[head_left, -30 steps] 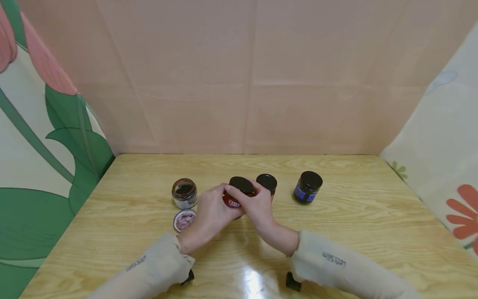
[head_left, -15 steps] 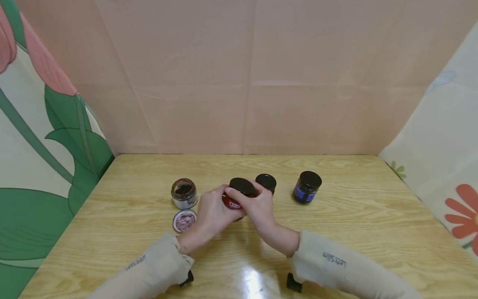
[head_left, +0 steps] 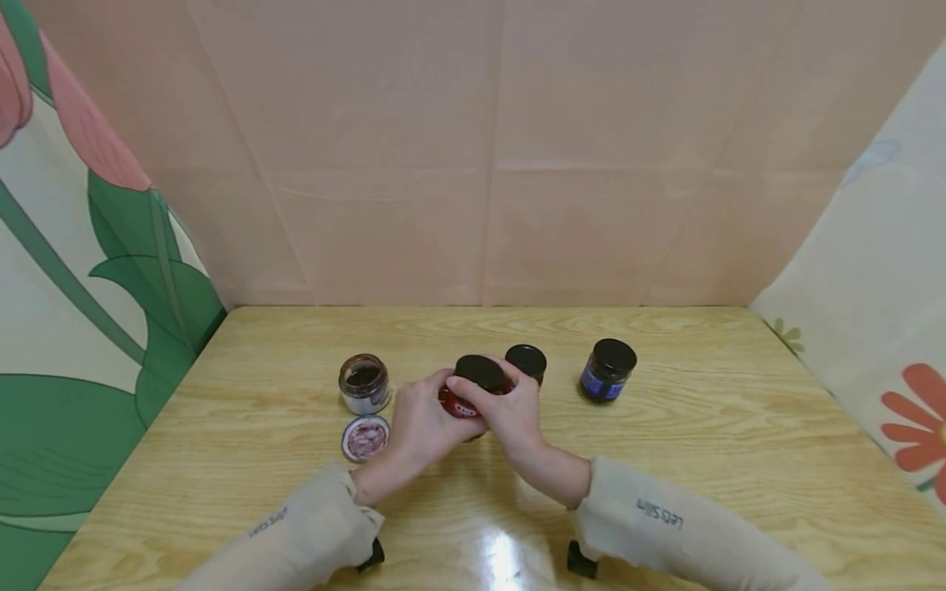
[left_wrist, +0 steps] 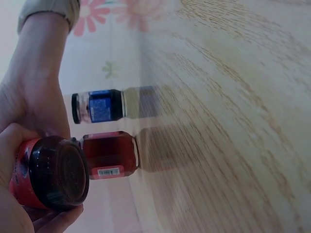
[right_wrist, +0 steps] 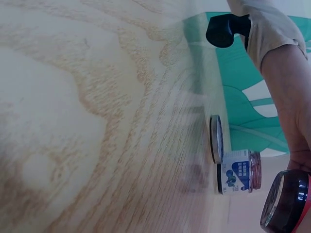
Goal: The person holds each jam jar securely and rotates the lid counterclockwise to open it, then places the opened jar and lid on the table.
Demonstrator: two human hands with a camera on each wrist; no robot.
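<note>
A jar (head_left: 460,406) with a black lid (head_left: 479,373) and red label is held off the table between both hands, somewhat tilted. My left hand (head_left: 424,419) grips its body from the left; in the left wrist view the jar's dark glass base (left_wrist: 70,172) faces the camera. From the right, my right hand (head_left: 513,414) grips the jar near its lid, thumb across the front. Its far fingers are partly hidden. Just behind stands another black-lidded jar (head_left: 526,359), with a red body (left_wrist: 109,155) in the left wrist view.
An open jar (head_left: 365,384) with dark contents stands at left, a removed lid (head_left: 365,437) lying inside-up before it. At right is a blue-labelled jar (head_left: 608,371) with a black lid. The wooden table (head_left: 709,460) meets a pink backdrop (head_left: 488,164) behind.
The held jar and both hands have shifted very slightly toward the person. The grip looks the same, and the other jars stay put.
</note>
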